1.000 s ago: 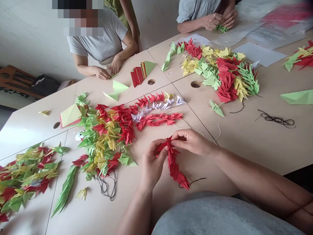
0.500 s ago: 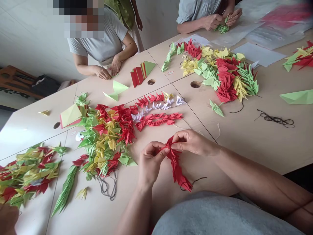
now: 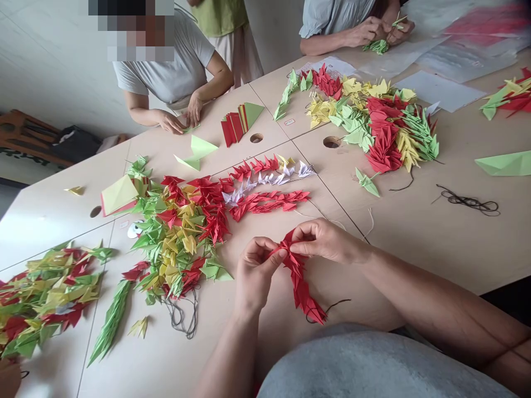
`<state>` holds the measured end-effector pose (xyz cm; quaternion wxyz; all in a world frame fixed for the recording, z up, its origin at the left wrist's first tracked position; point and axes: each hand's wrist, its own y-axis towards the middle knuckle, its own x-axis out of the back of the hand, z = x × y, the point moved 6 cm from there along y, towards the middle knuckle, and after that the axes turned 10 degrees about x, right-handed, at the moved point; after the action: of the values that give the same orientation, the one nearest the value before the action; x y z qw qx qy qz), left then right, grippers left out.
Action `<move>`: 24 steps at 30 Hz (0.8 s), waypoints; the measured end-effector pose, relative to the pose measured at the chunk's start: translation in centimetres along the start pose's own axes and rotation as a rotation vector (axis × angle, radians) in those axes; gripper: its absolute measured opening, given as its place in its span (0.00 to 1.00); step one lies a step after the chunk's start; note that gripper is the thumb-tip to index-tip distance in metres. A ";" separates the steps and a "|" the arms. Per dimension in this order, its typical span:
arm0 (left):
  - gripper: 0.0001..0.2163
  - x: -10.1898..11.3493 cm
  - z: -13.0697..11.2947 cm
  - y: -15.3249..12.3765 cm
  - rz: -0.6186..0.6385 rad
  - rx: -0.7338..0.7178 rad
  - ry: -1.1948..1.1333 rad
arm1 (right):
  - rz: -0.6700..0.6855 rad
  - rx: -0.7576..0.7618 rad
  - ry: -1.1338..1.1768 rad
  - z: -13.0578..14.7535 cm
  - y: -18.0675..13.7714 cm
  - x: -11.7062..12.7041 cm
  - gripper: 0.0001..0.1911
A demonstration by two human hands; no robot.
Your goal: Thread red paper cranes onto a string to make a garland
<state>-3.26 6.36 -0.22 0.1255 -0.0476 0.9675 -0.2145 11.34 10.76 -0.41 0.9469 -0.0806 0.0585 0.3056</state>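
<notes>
Both of my hands pinch a string of red folded paper cranes (image 3: 299, 279) just above the table edge nearest me. My left hand (image 3: 258, 271) grips its upper part between thumb and index finger. From the other side, my right hand (image 3: 317, 239) pinches a red paper piece at the same spot, the fingertips of both hands almost touching. The string hangs down toward my body, and a dark thread (image 3: 338, 304) sticks out at its lower end. Just beyond my hands lies a row of red paper cranes (image 3: 271, 203).
A large heap of green, yellow and red cranes (image 3: 174, 237) lies left of my hands. Another colourful heap (image 3: 385, 130) is at the back right, near a coil of black thread (image 3: 468, 202). Across the table, two people handle green paper; another person stands behind.
My hands stay nearly still on the red crane string. At the back right, a person's hand has shifted with a green piece raised. The standing person in green has moved.
</notes>
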 end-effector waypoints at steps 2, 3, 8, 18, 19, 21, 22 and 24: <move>0.11 0.0 0.0 0.1 0.006 0.003 0.002 | 0.012 0.004 0.023 0.0 0.1 -0.1 0.16; 0.11 0.0 0.0 0.1 0.011 0.002 0.009 | 0.018 0.008 0.033 -0.1 0.1 -0.1 0.16; 0.10 -0.2 -0.2 -0.1 0.039 -0.019 0.096 | 0.043 0.036 0.045 -0.3 0.1 -0.1 0.18; 0.12 -0.6 -0.4 -0.3 0.071 -0.040 0.150 | 0.039 0.021 -0.005 0.0 0.1 -0.4 0.21; 0.11 -0.6 -0.5 -0.3 0.067 -0.042 0.165 | 0.035 0.018 0.000 0.0 0.1 -0.3 0.22; 0.10 -0.6 -0.5 -0.3 0.043 -0.054 0.200 | 0.038 0.023 0.002 0.0 0.1 -0.2 0.22; 0.10 -0.5 -0.6 -0.3 0.023 -0.065 0.218 | 0.051 0.032 -0.009 0.0 0.1 -0.2 0.21; 0.09 -0.3 -0.7 -0.3 -0.020 -0.089 0.247 | 0.087 0.053 -0.054 -0.1 0.1 -0.2 0.20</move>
<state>-3.12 6.39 0.56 0.0012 -0.0359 0.9836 -0.1766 11.09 10.71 -0.47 0.9358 -0.0443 0.0444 0.3469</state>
